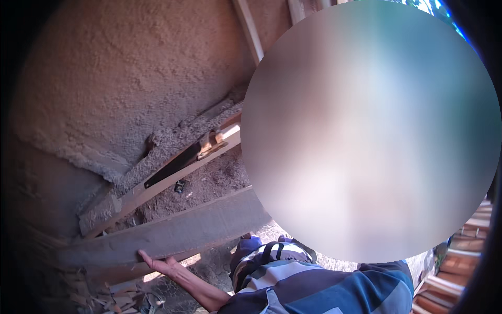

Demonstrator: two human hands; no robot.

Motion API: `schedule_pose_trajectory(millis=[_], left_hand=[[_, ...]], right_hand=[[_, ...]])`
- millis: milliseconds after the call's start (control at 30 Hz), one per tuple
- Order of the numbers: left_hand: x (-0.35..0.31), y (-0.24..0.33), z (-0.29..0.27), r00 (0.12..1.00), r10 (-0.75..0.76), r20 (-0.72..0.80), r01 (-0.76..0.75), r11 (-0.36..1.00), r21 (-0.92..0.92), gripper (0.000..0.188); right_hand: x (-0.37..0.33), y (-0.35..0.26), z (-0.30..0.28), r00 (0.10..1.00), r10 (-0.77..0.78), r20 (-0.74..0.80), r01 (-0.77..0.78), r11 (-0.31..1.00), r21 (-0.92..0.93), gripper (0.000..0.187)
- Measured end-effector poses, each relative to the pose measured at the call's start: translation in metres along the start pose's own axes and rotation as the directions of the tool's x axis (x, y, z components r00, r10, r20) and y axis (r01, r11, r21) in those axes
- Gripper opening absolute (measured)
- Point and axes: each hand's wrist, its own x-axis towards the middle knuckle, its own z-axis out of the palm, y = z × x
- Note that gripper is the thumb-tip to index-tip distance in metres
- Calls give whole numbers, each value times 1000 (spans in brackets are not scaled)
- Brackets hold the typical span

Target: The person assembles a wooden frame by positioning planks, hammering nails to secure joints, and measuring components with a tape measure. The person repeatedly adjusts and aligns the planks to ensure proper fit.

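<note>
at the lower left of the frame, my left hand (162,266) is up against the near edge of the plank (183,232), one digit laid on its face; whether the others clasp it underneath, i cannot tell. so the plank lies just above my palm, its long axis climbing gently from lower left toward the centre, running across my reach. my left is the nearer hand on show; my right isn't visible.

and what a board: broad, flat, grey-brown, dusty-looking, rougher along the near edge, its right end lost behind a big blur. beyond it, near the centre, a saw (180,163) rests along a paler beam (157,189).
</note>
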Motion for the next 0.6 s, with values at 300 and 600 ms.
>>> schedule_pose_trajectory(millis=[300, 600], left_hand=[[-84, -5, -27, 963, 191, 190, -179, 981, -77, 66], [-166, -8, -24, 956, 245, 162, -238, 969, -64, 85]], right_hand=[[-7, 110, -87, 999, 30, 18, -34, 847, 530, 46], [-33, 76, -134, 897, 214, -387, -80, 939, 334, 88]])
